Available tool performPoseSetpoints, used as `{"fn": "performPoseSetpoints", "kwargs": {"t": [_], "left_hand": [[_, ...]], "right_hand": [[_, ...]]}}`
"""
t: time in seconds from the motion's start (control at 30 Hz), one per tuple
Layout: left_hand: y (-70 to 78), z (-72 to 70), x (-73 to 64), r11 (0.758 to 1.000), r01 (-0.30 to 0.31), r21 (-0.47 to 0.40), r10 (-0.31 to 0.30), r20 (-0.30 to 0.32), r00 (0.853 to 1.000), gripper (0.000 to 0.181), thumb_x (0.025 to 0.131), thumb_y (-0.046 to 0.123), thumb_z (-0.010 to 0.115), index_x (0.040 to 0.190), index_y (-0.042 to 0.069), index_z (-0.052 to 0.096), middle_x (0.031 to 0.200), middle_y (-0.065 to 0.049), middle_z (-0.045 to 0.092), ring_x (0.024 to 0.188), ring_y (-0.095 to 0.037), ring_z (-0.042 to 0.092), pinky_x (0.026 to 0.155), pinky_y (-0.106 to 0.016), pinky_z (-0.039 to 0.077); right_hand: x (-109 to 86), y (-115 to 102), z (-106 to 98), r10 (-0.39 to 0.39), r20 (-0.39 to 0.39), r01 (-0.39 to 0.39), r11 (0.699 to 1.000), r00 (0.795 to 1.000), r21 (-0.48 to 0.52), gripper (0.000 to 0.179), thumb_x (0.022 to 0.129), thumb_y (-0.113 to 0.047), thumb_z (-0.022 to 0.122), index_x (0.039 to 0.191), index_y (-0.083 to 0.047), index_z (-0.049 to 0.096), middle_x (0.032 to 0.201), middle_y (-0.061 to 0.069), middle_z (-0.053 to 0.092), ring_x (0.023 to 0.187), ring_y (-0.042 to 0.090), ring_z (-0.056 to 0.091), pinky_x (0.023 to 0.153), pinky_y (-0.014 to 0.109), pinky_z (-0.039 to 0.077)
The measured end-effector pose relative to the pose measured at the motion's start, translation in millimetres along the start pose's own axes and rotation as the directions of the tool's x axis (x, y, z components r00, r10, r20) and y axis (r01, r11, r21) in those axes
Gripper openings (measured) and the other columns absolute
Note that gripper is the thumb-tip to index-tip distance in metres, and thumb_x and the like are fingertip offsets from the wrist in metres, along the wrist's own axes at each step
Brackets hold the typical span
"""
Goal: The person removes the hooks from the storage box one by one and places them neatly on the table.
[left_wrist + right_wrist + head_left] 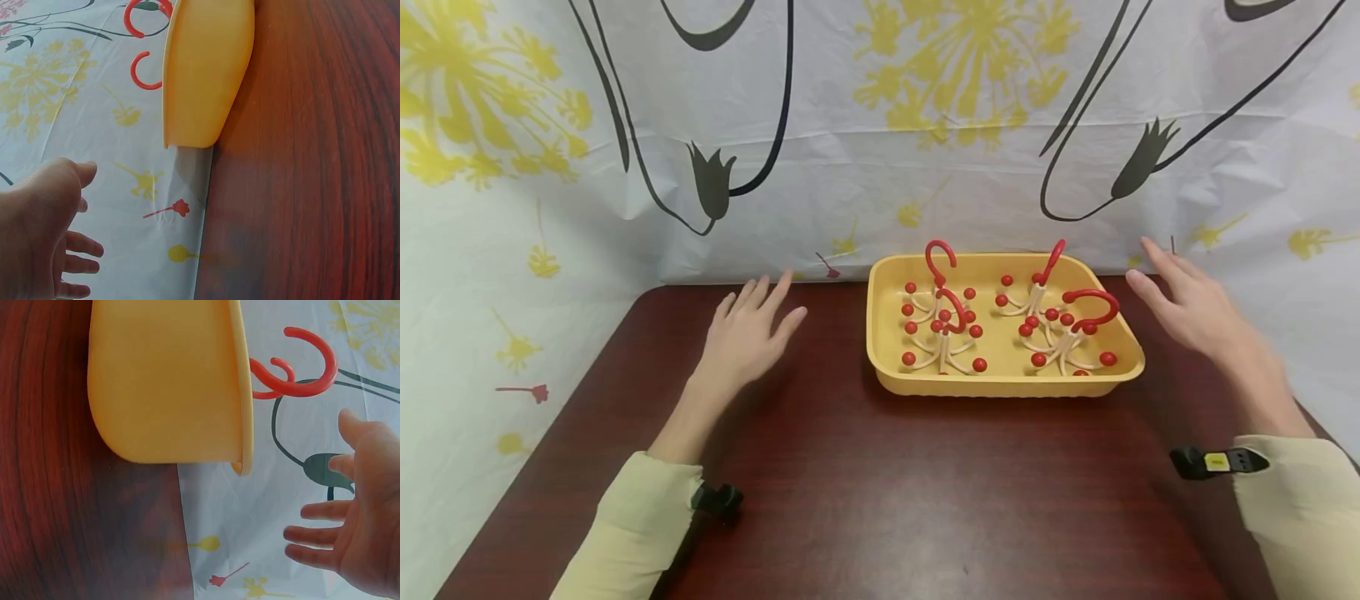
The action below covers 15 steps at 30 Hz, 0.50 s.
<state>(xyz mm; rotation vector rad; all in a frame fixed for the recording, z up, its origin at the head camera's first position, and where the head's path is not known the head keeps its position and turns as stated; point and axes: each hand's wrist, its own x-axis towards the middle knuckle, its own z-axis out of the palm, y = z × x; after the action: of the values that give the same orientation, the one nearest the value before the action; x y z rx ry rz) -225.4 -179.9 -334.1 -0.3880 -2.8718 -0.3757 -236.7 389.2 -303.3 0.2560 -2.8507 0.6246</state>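
A yellow plastic tray [1000,387] stands at the back of the dark red table. In it sit several small rotating hangers [1065,343], each with a red hook on top and cream arms tipped with red balls. Left of the tray, my left hand [741,337] is held with fingers spread and nothing in it. To the right, my right hand [1206,312] has its fingers extended and is likewise bare, apart from the tray's corner. The left wrist view shows the tray's end wall [209,75] beyond the thumb; two red hooks [306,387] rise past the rim in the right wrist view.
A white cloth [820,158] printed with yellow and grey flowers hangs behind the table and down both sides. The wooden tabletop [925,492] spreads in front of the tray. Each sleeve cuff carries a black strap [1217,462].
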Motion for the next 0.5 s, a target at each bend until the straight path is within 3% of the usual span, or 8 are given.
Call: {"fn": "performPoseSetpoints", "kwargs": {"t": [0.27, 0.4, 0.5], "left_hand": [[13.8, 3.0, -0.7, 0.995, -0.086, -0.044, 0.08, -0.128, 0.989, 0.061, 0.107, 0.045, 0.044, 0.156, 0.011, 0.038, 0.146, -0.022, 0.051, 0.136, -0.037, 0.045, 0.112, -0.055, 0.035], [20.5, 5.0, 1.7, 0.992, -0.099, -0.081, 0.088, -0.131, 0.987, 0.059, 0.107, 0.044, 0.044, 0.155, 0.01, 0.04, 0.142, -0.021, 0.054, 0.131, -0.038, 0.051, 0.107, -0.055, 0.04], [25.7, 6.1, 4.2, 0.99, -0.094, -0.106, 0.083, -0.106, 0.991, 0.06, 0.107, 0.045, 0.043, 0.155, 0.009, 0.039, 0.141, -0.022, 0.055, 0.128, -0.04, 0.053, 0.106, -0.056, 0.041]], "right_hand": [[3.6, -5, 3, 0.041, 0.023, -0.042, 0.996, 0.999, 0.073, 0.072, 0.108, -0.044, 0.039, 0.162, -0.008, 0.009, 0.141, 0.038, 0.044, 0.125, 0.057, 0.043, 0.106, 0.071, 0.026], [3.7, -5, 6, 0.079, 0.049, -0.083, 0.993, 0.996, 0.089, 0.073, 0.108, -0.045, 0.037, 0.161, -0.003, 0.01, 0.137, 0.04, 0.047, 0.123, 0.058, 0.045, 0.104, 0.072, 0.028], [2.3, -4, 9, 0.107, 0.06, -0.113, 0.989, 0.992, 0.097, 0.073, 0.108, -0.046, 0.037, 0.16, 0.0, 0.014, 0.13, 0.04, 0.053, 0.115, 0.057, 0.053, 0.097, 0.072, 0.037]]}}
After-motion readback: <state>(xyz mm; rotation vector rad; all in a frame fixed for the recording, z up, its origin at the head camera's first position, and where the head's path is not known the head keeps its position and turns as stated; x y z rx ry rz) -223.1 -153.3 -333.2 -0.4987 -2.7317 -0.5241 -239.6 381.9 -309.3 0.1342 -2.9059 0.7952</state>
